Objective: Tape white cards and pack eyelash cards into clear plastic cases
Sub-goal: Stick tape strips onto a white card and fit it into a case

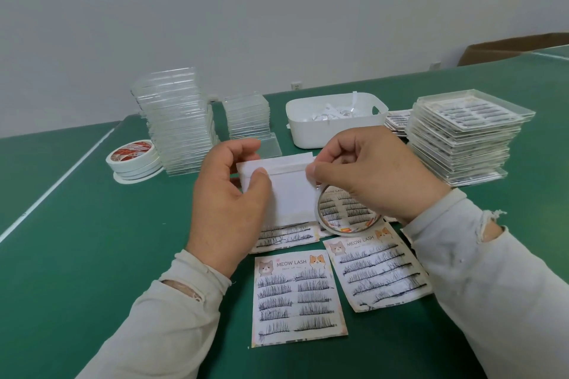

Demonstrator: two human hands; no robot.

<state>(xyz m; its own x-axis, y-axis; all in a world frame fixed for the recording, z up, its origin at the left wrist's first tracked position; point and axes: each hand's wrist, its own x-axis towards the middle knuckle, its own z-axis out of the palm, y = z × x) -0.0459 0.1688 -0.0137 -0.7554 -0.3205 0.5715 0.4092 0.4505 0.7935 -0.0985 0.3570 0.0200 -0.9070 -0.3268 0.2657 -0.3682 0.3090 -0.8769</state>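
Note:
I hold a white card [292,191] upright above the green table. My left hand [228,194] grips its left edge, thumb on the front. My right hand [369,175] pinches a strip of tape [289,170] that runs along the card's top, and a tape roll [345,218] hangs under that hand. Eyelash cards lie below: one printed MEOW LASH [295,298] in front of me, another [378,274] to its right, a third [286,237] partly hidden under the white card.
Tall stacks of empty clear cases [178,120] stand at the back left, with a shorter stack [246,115] beside them. Spare tape rolls [134,160] lie left. A white bin [335,123] of paper scraps sits behind. Filled cases [462,135] are stacked at right.

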